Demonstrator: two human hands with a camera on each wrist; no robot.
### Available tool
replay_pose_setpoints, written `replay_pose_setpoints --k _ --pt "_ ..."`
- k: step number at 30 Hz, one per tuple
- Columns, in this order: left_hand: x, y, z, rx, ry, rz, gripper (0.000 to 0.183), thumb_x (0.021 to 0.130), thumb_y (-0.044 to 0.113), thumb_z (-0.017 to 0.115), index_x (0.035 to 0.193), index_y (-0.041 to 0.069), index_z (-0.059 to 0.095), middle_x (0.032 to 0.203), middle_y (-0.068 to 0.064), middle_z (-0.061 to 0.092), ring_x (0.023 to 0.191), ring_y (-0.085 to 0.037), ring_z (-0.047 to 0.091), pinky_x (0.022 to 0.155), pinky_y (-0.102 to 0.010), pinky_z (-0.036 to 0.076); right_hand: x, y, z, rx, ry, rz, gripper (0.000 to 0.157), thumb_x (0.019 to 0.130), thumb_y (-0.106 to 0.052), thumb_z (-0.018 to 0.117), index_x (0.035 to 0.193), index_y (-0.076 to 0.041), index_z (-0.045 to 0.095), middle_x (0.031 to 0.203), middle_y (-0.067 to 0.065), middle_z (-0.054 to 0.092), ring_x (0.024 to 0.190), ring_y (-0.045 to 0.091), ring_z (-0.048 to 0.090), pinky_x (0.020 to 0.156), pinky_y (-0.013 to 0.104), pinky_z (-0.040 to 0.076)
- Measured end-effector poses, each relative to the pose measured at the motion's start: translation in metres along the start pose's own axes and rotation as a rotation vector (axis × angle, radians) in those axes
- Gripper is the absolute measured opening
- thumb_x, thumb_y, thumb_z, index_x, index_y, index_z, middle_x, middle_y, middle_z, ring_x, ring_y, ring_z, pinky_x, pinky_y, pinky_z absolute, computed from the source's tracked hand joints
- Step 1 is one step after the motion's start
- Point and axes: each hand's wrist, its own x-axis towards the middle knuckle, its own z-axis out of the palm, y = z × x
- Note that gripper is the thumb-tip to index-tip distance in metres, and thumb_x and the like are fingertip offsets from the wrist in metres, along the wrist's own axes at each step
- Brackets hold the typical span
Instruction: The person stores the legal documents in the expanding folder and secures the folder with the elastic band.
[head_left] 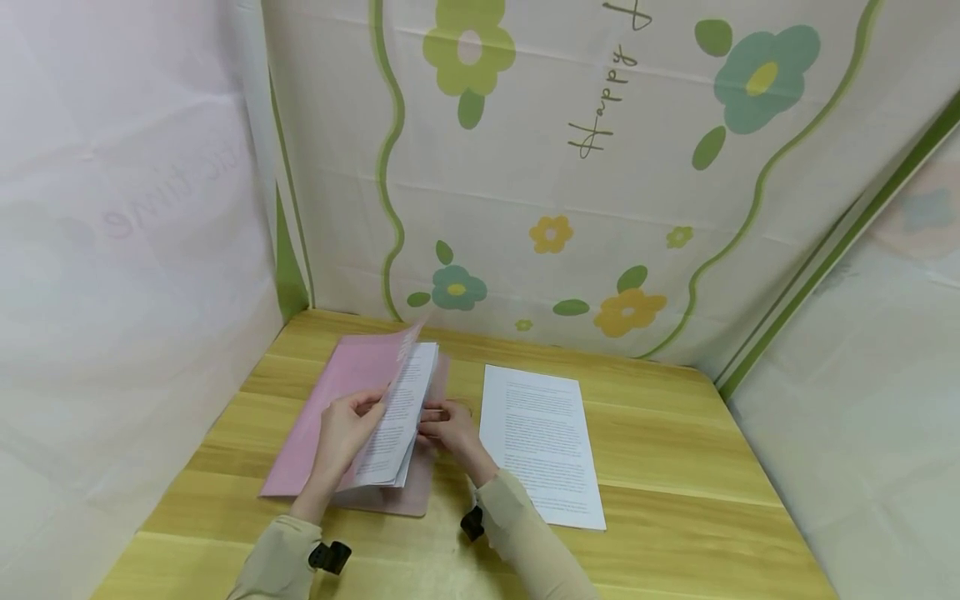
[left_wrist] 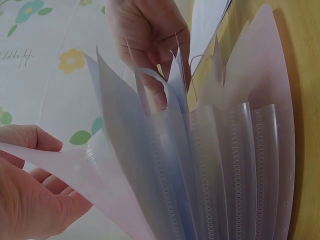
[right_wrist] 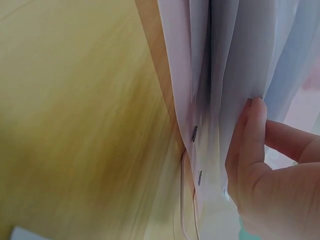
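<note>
A pink document folder (head_left: 341, 375) with clear inner pockets (left_wrist: 200, 165) lies partly opened on the left of the table. Printed sheets (head_left: 401, 417) show inside it. My left hand (head_left: 347, 429) pinches the pink front cover between thumb and fingers and holds it lifted. At the folder's right edge, my right hand (head_left: 452, 429) pinches the edge of a pocket page, thumb on one side and fingers on the other in the right wrist view. Fanned pockets stand upright between both hands in the left wrist view.
One printed paper sheet (head_left: 540, 442) lies flat on the wooden table (head_left: 675, 467), right of the folder. A thin elastic cord (right_wrist: 183, 200) hangs from the folder's back cover. Flower-patterned cloth (head_left: 510, 183) walls the table's back and sides.
</note>
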Motion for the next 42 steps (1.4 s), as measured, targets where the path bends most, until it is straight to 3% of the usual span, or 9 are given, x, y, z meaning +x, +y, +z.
replay_pose_setpoints --k 9,20,32,37,39,42 --pt "0.000 -0.001 0.001 -0.001 -0.003 -0.005 0.028 0.090 0.014 0.064 0.113 0.004 0.074 0.100 -0.015 0.077 0.080 -0.011 0.069 0.063 -0.016 0.046 0.000 -0.001 0.004 -0.038 0.002 -0.027 0.044 0.083 0.008 0.067 0.126 0.011 0.057 0.115 0.028 0.069 0.075 0.011 0.067 0.072 0.030 0.060" --pt "0.000 -0.003 0.002 0.003 0.000 0.000 0.029 0.090 0.015 0.064 0.114 0.004 0.074 0.101 -0.016 0.077 0.085 -0.016 0.071 0.065 -0.016 0.047 -0.004 0.000 -0.004 -0.086 0.007 -0.037 0.046 0.083 0.003 0.070 0.126 0.010 0.056 0.115 0.027 0.069 0.077 0.014 0.069 0.078 0.037 0.060" --pt "0.002 -0.003 -0.001 0.040 -0.003 0.006 0.030 0.090 0.015 0.061 0.115 0.005 0.074 0.101 -0.015 0.077 0.085 -0.016 0.070 0.067 -0.016 0.047 -0.015 -0.008 -0.034 -0.222 0.055 -0.053 0.049 0.087 -0.003 0.069 0.132 0.008 0.054 0.117 0.028 0.066 0.095 0.034 0.072 0.083 0.043 0.059" --pt "0.002 -0.003 -0.002 0.027 -0.005 -0.002 0.030 0.091 0.016 0.062 0.115 0.005 0.074 0.105 -0.016 0.076 0.090 -0.020 0.071 0.068 -0.016 0.046 -0.018 -0.005 -0.051 -0.241 0.059 -0.054 0.050 0.087 -0.004 0.069 0.133 0.009 0.052 0.117 0.028 0.066 0.091 0.027 0.072 0.085 0.044 0.058" --pt "0.002 -0.003 -0.001 0.023 -0.006 0.000 0.029 0.091 0.016 0.062 0.115 0.004 0.074 0.104 -0.016 0.076 0.088 -0.018 0.071 0.068 -0.016 0.046 -0.018 0.000 -0.057 -0.243 0.073 -0.054 0.051 0.086 -0.005 0.070 0.132 0.009 0.053 0.115 0.025 0.067 0.088 0.020 0.072 0.082 0.041 0.059" --pt "0.002 -0.003 0.000 0.023 -0.011 0.001 0.029 0.091 0.017 0.063 0.115 0.004 0.074 0.103 -0.016 0.077 0.085 -0.013 0.070 0.067 -0.015 0.046 -0.021 0.003 -0.067 -0.247 0.086 -0.051 0.052 0.086 -0.004 0.070 0.133 0.009 0.052 0.113 0.025 0.067 0.087 0.021 0.072 0.081 0.041 0.059"
